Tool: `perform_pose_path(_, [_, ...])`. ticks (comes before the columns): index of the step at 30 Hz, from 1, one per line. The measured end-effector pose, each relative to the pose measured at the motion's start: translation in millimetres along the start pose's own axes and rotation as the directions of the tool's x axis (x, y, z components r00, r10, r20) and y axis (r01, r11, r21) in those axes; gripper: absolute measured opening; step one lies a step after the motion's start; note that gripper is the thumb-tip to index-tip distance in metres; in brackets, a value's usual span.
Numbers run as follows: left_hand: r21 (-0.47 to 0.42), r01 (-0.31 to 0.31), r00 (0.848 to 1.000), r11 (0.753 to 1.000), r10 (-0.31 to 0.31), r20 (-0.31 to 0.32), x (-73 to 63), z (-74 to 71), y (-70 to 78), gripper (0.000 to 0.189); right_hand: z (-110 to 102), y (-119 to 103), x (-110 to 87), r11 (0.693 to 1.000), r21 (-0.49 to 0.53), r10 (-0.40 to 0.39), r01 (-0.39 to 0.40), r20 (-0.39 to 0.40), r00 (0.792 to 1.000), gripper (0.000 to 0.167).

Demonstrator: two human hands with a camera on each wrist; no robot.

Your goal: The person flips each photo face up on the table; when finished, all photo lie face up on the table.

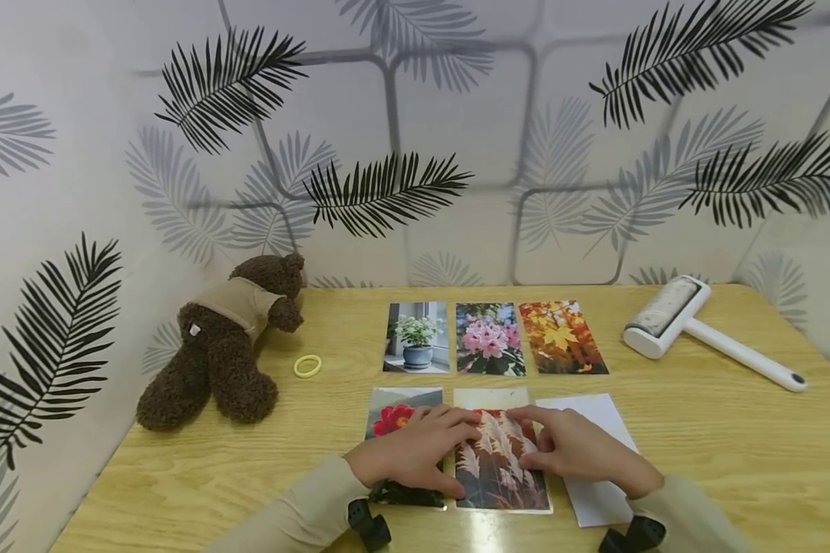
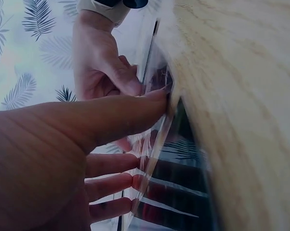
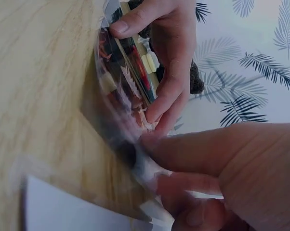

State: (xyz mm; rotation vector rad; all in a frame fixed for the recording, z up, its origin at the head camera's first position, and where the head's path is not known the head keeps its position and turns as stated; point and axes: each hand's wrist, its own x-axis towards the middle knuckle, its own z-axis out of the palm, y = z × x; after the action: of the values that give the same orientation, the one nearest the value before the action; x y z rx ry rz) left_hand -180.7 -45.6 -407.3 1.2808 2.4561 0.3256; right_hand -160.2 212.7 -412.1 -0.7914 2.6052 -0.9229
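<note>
Centrally, item one: left hand (image 1: 415, 453), fingers extended and nearly flat, tips pressing on the left edge of the pampas-grass photo (image 1: 501, 468); the palm covers the lower part of the red-flower photo (image 1: 396, 418) lying just beside it at 9 o'clock. The left wrist view shows the thumb (image 2: 135, 113) straight, its tip against the glossy print's edge.

Item two: right hand (image 1: 581, 453), fingers (image 1: 536, 418) straight to slightly bent, tips resting on the right edge and upper right corner of the pampas-grass photo; the heel lies over a blank white card (image 1: 598, 461), which sits at 3 o'clock of that photo. Neither hand curls round the print; both press it from above. The right wrist view shows the print's near edge lifted and bowed off the wood.

Item three: pampas-grass photo, near edge of the wooden table (image 1: 733, 461), middle of the front row, between the red-flower photo and the white card.

Item four: back row at 12 o'clock, three photos side by side: potted-plant photo (image 1: 417, 336), pink-blossom photo (image 1: 489, 338), autumn-leaf photo (image 1: 562, 336).

Item five: yellow hair band (image 1: 307, 365) at 10 o'clock; brown teddy bear (image 1: 224, 342) beyond it, lying against the wall.

Item six: white lint roller (image 1: 705, 329) at 2 o'clock, well apart.
</note>
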Motion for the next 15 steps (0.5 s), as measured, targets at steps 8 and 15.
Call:
perform_pose_path(8, [-0.034, 0.013, 1.0, 0.999, -0.012, 0.019, -0.6, -3.2, 3.3, 0.062, -1.4, 5.1, -6.1, 1.0, 0.013, -0.026, 0.027, -0.053, 0.998, 0.037])
perform_pose_path(15, [-0.055, -0.029, 1.0, 0.998, 0.029, -0.002, 10.6, -7.8, 8.6, 0.058, -12.5, 19.6, -22.1, 0.988, 0.087, -0.116, 0.124, -0.092, 0.989, 0.034])
